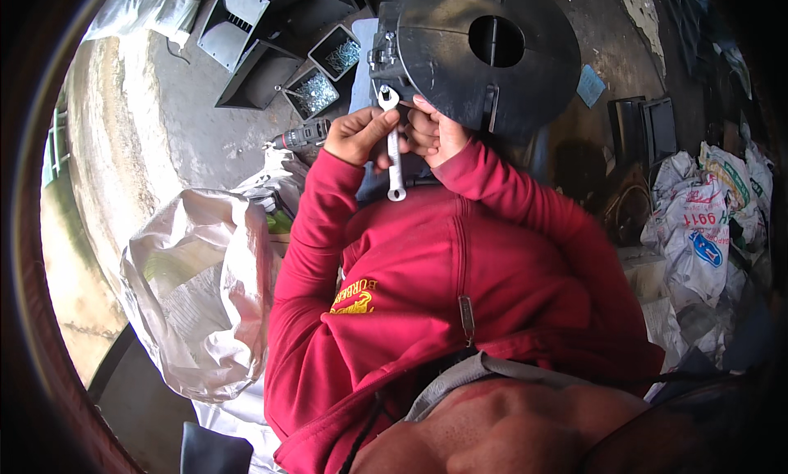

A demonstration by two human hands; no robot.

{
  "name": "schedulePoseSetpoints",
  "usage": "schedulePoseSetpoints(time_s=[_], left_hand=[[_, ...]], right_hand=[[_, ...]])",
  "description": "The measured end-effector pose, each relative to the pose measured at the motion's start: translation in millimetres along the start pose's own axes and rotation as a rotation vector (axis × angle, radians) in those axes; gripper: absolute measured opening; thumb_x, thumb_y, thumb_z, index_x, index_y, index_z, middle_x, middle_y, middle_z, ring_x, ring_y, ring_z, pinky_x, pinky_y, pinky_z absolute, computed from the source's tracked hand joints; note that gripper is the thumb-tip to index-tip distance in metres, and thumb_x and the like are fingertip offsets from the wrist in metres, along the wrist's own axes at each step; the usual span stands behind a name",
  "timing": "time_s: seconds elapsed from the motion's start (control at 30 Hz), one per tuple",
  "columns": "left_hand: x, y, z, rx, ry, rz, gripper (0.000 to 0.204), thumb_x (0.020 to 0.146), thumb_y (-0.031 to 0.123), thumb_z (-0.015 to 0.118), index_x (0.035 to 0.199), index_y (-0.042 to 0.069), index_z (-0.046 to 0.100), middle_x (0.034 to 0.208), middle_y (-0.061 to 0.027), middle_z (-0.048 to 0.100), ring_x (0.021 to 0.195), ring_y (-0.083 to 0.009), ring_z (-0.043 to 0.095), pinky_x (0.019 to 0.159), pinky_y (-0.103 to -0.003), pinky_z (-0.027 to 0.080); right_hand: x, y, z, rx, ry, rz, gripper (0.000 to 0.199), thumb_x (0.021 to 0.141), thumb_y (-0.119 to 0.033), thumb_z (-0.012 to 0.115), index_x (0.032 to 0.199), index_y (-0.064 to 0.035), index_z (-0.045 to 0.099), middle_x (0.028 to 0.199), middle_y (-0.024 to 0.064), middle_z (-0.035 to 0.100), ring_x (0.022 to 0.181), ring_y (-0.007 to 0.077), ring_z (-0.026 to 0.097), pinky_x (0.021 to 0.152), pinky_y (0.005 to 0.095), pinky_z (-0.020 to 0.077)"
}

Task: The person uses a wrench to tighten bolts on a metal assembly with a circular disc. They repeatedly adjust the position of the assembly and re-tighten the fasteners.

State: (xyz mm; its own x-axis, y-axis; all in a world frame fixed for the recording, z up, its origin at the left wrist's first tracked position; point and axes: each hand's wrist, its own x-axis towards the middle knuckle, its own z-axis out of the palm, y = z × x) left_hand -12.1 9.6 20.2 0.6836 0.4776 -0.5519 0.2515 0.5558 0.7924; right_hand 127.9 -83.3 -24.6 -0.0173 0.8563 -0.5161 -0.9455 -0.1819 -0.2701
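Observation:
My left hand is closed around the shaft of a silver combination wrench, thumb pressed on it. The wrench stands nearly lengthwise, its open end up by the edge of a large round black plastic piece and its ring end toward my body. That black piece has a round hole in the middle, slots, and a clamp-like block with metal hardware on its left side. Close beside the wrench, my right hand has its fingers curled at the lower left rim of the black piece; what they pinch is hidden.
Two black bins, one of screws and one of small metal hardware, lie left of the black piece. A drill lies below them. Black plastic boxes stand further left. White sacks flank me; black trays stand right.

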Motion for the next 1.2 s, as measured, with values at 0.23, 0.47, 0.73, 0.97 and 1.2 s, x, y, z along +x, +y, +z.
schedulePoseSetpoints(time_s=[0.23,0.47,0.73,0.97,1.2], left_hand=[[11,-2,-1,-0.013,0.007,0.088,0.027,0.093,0.027,0.059,0.086,0.002,0.065,0.070,-0.0062,0.066,0.052,-0.0102,0.059,0.045,-0.021,0.044],[-12,39,-21,0.364,-0.011,0.119,0.018,0.093,0.020,0.059,0.093,0.002,0.064,0.065,0.0009,0.056,0.055,-0.0042,0.050,0.051,-0.020,0.039],[-15,-31,30,0.920,0.242,0.725,0.024,0.077,0.011,0.072,0.101,0.007,0.069,0.089,-0.0081,0.064,0.076,-0.0196,0.065,0.064,-0.030,0.051],[-17,-32,54,0.921,0.054,0.679,0.023,0.074,0.011,0.072,0.094,0.003,0.065,0.086,-0.0119,0.066,0.069,-0.0242,0.067,0.061,-0.032,0.052],[-2,-22,70,0.631,-0.118,0.756,0.021,0.072,0.004,0.070,0.091,0.003,0.060,0.084,-0.0116,0.063,0.077,-0.0220,0.065,0.067,-0.029,0.050]], right_hand=[[7,-6,-18,-0.049,-0.153,0.057,0.028,0.093,-0.032,0.051,0.082,-0.0072,0.056,0.049,-0.0069,0.034,0.038,0.0062,0.030,0.039,0.0219,0.0276],[1,-10,-9,0.018,-0.088,0.106,0.045,0.094,-0.035,0.049,0.121,0.0000,0.051,0.067,-0.0030,0.044,0.060,0.0098,0.046,0.053,0.0225,0.0364],[-24,-8,1,0.059,-0.223,0.175,0.069,0.091,-0.047,0.042,0.142,-0.0022,0.032,0.139,0.0162,0.044,0.124,0.0284,0.045,0.104,0.0401,0.0349],[-55,-8,-15,0.028,-0.184,0.079,0.066,0.088,-0.041,0.053,0.140,-0.0059,0.036,0.134,0.0137,0.047,0.120,0.0266,0.047,0.103,0.0461,0.0353],[-88,-28,-22,-0.196,-0.225,-0.142,0.066,0.089,-0.039,0.047,0.141,0.0000,0.033,0.139,0.0145,0.044,0.123,0.0238,0.045,0.107,0.0384,0.0321]])
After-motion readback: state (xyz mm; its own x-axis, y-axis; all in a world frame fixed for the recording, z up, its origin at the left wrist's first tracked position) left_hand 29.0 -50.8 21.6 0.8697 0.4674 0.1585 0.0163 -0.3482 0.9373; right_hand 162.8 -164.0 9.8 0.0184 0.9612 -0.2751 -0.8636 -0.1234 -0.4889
